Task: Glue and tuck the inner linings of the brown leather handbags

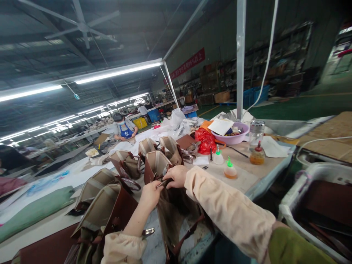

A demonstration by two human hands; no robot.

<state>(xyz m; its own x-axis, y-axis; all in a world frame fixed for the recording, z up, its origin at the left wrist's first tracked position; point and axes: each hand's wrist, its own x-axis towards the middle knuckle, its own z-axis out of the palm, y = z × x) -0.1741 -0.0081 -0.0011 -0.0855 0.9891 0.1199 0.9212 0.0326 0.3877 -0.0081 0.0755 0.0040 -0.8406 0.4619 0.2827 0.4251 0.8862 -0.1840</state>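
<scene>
Both my hands meet over an olive-brown bag with brown strap parts, which stands at the table's near edge. My left hand has its fingers closed on the bag's upper edge. Right beside it, my right hand reaches across from the right and pinches the same edge; the exact part under its fingers is hidden. Just behind stands another open bag with a beige lining. To the left of my left hand are more bags of this kind, among them a large brown one.
Glue bottles with green tips, a jar of amber liquid and a purple basin stand at the right. A red plastic bag lies nearby. A white crate is at the lower right. Across the tables, a person in a blue apron works.
</scene>
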